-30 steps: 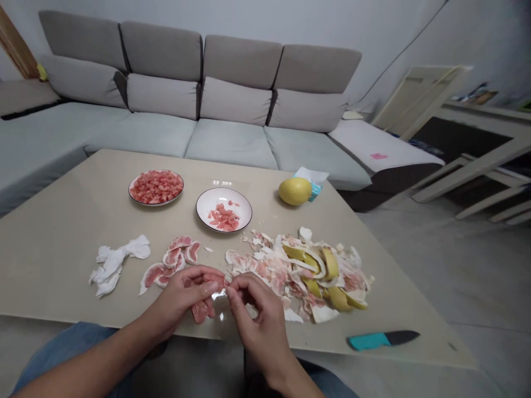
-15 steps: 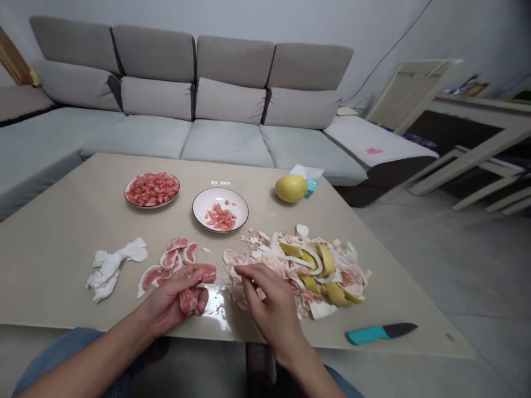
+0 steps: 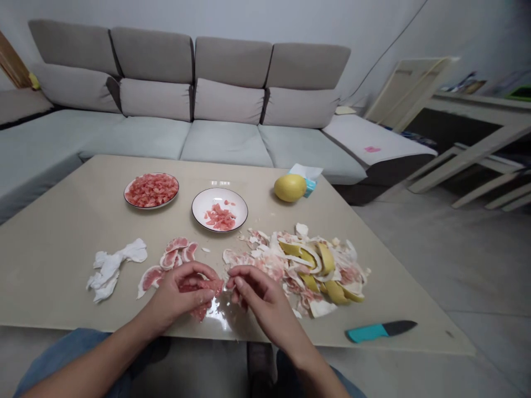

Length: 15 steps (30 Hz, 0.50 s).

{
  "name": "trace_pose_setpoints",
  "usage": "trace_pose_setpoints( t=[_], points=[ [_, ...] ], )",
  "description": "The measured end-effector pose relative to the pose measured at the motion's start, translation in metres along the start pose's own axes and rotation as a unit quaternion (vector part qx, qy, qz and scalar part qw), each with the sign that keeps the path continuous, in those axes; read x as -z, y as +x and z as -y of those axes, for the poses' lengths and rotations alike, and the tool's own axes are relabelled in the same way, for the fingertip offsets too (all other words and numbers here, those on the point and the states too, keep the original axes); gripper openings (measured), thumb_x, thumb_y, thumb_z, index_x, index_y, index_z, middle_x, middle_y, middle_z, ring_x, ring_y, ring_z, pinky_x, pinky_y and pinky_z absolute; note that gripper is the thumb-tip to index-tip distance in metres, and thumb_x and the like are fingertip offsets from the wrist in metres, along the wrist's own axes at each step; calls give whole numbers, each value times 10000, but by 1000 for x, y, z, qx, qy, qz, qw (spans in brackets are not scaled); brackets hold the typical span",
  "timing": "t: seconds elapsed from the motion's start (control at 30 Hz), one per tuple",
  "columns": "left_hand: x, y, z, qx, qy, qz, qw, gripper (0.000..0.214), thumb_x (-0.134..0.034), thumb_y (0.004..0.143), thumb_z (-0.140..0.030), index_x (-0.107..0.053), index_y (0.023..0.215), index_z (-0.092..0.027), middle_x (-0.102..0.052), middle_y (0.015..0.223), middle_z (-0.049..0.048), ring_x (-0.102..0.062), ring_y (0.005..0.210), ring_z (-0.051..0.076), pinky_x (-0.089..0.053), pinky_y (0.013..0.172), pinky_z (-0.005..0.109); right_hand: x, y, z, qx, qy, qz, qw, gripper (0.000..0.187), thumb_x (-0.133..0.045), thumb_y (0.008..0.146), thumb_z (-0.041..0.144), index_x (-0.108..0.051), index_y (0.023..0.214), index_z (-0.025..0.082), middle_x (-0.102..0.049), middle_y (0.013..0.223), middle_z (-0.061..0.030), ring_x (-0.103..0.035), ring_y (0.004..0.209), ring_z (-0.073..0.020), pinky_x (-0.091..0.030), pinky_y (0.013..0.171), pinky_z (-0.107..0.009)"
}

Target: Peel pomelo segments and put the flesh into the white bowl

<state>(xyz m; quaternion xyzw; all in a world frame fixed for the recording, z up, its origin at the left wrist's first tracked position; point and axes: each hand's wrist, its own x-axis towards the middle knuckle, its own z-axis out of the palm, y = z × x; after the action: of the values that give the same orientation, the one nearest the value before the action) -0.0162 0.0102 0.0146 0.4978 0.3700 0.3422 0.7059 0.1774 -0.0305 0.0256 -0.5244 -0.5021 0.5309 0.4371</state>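
My left hand (image 3: 180, 296) is closed round a pink pomelo segment (image 3: 207, 287) above the near edge of the beige table (image 3: 62, 265). My right hand (image 3: 259, 296) sits just to its right, fingertips pinched at the segment's end. Several unpeeled pink segments (image 3: 174, 254) lie just beyond my left hand. A heap of yellow rind and pink-white membrane (image 3: 307, 265) spreads to the right of my right hand. Farther back stand a white plate with a few flesh pieces (image 3: 219, 210) and a fuller plate of flesh (image 3: 151, 190).
Crumpled white tissue (image 3: 114, 265) lies at the left. A knife with a teal handle (image 3: 379, 330) rests near the table's front right edge. A whole yellow pomelo (image 3: 290, 188) and a tissue pack (image 3: 309, 177) sit at the back. A grey sofa (image 3: 186, 110) stands behind.
My right hand went to the peel heap half a second ago and has come back to the segment. My left hand has kept hold of the segment throughout.
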Motion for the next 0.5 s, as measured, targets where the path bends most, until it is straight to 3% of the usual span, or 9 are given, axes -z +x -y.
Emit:
trace_pose_setpoints(
  t=[0.1, 0.2, 0.27, 0.33, 0.43, 0.5],
  points=[
    [-2, 0, -2, -88, 71, -5, 994, 164, -761, 700, -250, -679, 826, -187, -668, 899, 56, -621, 634, 139, -509, 534, 245, -4, -2, 2, 2, 22, 5, 1000, 271, -572, 863, 435, -648, 950, 189, -623, 776, -14, -568, 673, -128, -443, 589, -227],
    [-1, 0, -2, -176, 143, -20, 974, 110, -748, 708, -218, -718, 811, -194, -648, 902, 63, -630, 821, 190, -524, 737, 311, -7, -4, 4, -18, 20, 28, 999, 289, -635, 820, 437, -657, 949, 179, -592, 693, 8, -536, 625, -112, -427, 573, -219],
    [0, 0, -1, -196, 166, -21, 966, 105, -744, 712, -219, -723, 812, -196, -636, 893, 61, -622, 860, 199, -507, 796, 328, -10, -4, 4, -33, 39, 43, 998, 317, -691, 774, 411, -644, 982, 177, -585, 673, 20, -523, 590, -104, -425, 552, -216],
    [0, 0, 1, -168, 159, -16, 973, 167, -753, 706, -233, -710, 863, -198, -644, 885, 55, -625, 815, 188, -512, 754, 310, -12, -5, 4, -28, 43, 29, 998, 299, -717, 750, 372, -647, 963, 175, -598, 679, 18, -533, 589, -105, -438, 556, -218],
    [-1, -1, 1, -62, 116, -4, 991, 313, -762, 699, -282, -661, 986, -207, -662, 774, 22, -598, 593, 137, -504, 568, 255, -15, -5, 3, 7, 1, -19, 1000, 224, -716, 752, 309, -665, 930, 183, -650, 755, -11, -584, 660, -129, -472, 601, -232],
    [-2, -2, 0, -33, 113, -16, 993, 295, -763, 697, -297, -668, 958, -198, -662, 729, 15, -579, 544, 126, -486, 516, 233, -15, -6, 3, 43, -37, -37, 998, 176, -709, 758, 272, -679, 913, 194, -672, 822, -26, -606, 703, -141, -489, 622, -235]
  ],
)
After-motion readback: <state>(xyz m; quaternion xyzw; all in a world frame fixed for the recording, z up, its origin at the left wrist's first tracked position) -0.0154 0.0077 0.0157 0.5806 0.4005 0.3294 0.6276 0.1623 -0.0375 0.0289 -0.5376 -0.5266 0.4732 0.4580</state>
